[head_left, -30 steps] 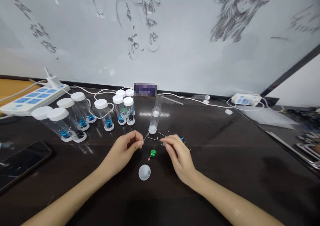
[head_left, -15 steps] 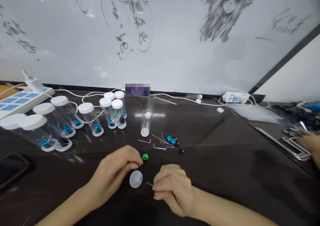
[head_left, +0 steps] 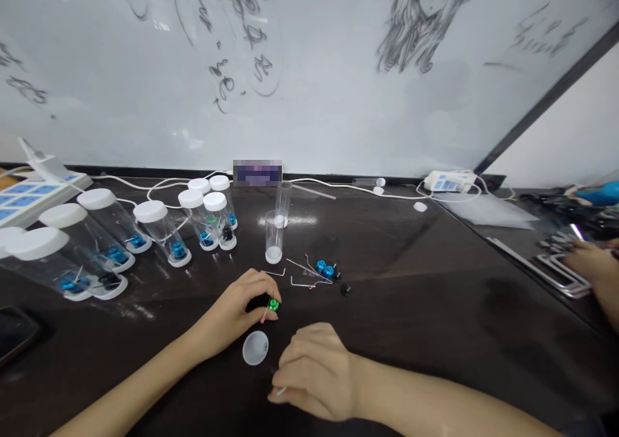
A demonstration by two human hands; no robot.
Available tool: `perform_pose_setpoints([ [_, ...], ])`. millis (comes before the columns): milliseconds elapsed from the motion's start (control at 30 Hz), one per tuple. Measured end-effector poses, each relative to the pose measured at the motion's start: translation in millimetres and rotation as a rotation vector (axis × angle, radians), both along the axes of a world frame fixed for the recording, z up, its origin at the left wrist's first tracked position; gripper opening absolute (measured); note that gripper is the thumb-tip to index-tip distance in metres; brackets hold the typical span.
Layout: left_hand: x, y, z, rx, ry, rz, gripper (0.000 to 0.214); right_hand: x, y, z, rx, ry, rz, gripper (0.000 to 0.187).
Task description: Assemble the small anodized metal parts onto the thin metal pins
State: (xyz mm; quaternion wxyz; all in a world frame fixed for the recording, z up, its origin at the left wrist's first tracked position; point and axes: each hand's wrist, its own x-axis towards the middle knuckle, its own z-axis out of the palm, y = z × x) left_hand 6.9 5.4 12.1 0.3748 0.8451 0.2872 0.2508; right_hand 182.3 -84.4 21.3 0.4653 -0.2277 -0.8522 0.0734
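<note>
My left hand pinches a small green knob with a thin pin just above the dark table. My right hand is curled low near the front edge, its fingers closed on a thin metal wire that pokes out below the fingertips. A white round cap lies flat between the two hands. Beyond them stands an open clear vial, and bent metal wires, two blue knobs and a black knob lie loose on the table.
Several capped clear vials holding blue, green or black knobs stand at the left. A power strip and white cables run along the whiteboard. A phone lies at the left edge. Another person's hand rests on metal parts at the right.
Both hands pulled back toward me from the loose wires. My left hand took up the green knob. My right hand drew a wire down near the front edge. The view shifted right.
</note>
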Motion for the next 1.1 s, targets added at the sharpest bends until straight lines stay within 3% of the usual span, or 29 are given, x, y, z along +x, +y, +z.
perform_pose_setpoints([
  [133,-10,-2,0.1,-0.147,-0.064,0.136,0.007,1,6,-6.8,-0.251,0.175,-0.052,0.005],
  [267,-23,-7,-0.9,-0.313,-0.11,0.211,0.012,3,10,-7.6,-0.507,0.332,-0.162,0.011],
  [367,-29,-10,-0.8,-0.391,-0.097,0.229,0.015,5,13,-5.3,-0.591,0.329,-0.198,0.02],
  [533,-34,-15,0.1,-0.25,-0.01,0.234,0.01,5,21,-3.7,-0.708,0.266,-0.222,0.022],
  [667,-35,-17,-0.8,-0.152,-0.023,0.178,0.009,4,18,-6.2,-0.674,0.216,-0.105,0.024],
  [767,-38,-17,-0.1,-0.156,0.005,0.171,0.017,5,16,-7.5,-0.644,0.161,-0.033,0.026],
  [900,-51,-16,8.4,-0.249,0.09,0.182,0.045,5,18,-6.6,-0.756,0.178,-0.095,0.021],
  [1000,-58,-21,17.8,-0.23,0.23,0.199,0.03,2,21,-6.6,-0.841,0.25,-0.127,0.017],
  [1100,-56,-33,21.3,-0.152,0.36,0.156,0.032,0,21,-6.8,-0.811,0.215,-0.058,0.02],
])
